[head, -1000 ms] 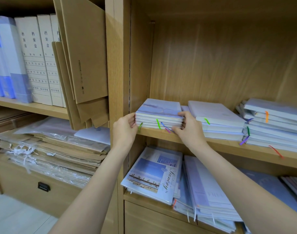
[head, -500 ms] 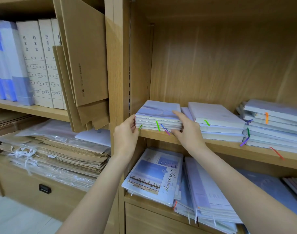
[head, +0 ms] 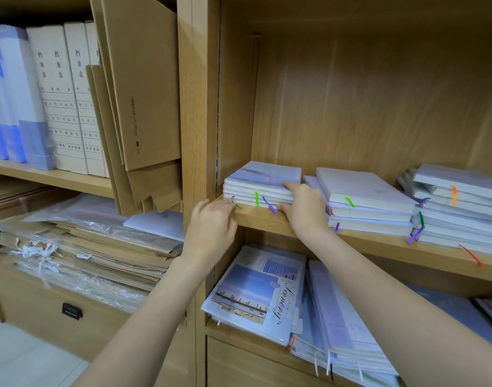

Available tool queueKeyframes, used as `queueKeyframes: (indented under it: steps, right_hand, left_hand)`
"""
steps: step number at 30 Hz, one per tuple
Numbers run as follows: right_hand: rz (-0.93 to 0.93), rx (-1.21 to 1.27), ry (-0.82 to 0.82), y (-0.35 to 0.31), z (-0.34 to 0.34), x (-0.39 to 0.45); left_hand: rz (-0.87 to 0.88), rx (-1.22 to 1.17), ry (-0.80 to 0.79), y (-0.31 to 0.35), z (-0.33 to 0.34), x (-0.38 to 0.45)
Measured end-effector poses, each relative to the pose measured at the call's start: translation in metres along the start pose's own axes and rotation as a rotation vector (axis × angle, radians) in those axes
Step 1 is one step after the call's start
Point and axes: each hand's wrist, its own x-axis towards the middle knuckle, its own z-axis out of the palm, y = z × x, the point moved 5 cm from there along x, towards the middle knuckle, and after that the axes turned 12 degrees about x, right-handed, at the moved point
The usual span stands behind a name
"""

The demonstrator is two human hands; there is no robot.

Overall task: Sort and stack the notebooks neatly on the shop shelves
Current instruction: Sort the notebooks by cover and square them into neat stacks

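A short stack of pale lilac notebooks [head: 261,180] with coloured ribbon markers lies at the left end of the wooden shelf [head: 379,244], close to the cabinet wall. My right hand [head: 306,210] holds the stack's right front corner, index finger on top and thumb low at the front. My left hand [head: 211,227] hovers at the shelf's front edge just below the stack's left corner, fingers loosely curled and holding nothing. A second notebook stack [head: 362,188] sits beside my right hand, and a taller, uneven stack [head: 462,191] stands further right.
The shelf below holds larger "Scenery" notebooks [head: 253,291], lying askew in wrappers. Left of the upright divider [head: 197,107] stand brown envelopes [head: 144,79], white file boxes [head: 60,99] and a pile of paper bags [head: 85,247] over a drawer [head: 71,311].
My left hand has come off the stack's left side and dropped to the shelf edge. The right hand stays at the stack's right corner. The stack sits a little deeper.
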Motion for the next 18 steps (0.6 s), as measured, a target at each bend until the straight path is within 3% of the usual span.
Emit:
queueKeyframes:
  steps: [10, 18]
  right_hand:
    - [-0.02, -0.051, -0.035, -0.003, 0.011, 0.028]
    - [-0.032, -0.032, -0.072, 0.006, 0.016, 0.035]
  left_hand:
    - [0.035, 0.112, -0.55, 0.01, 0.028, 0.032]
    - [-0.024, 0.155, -0.538, 0.009, 0.04, 0.035]
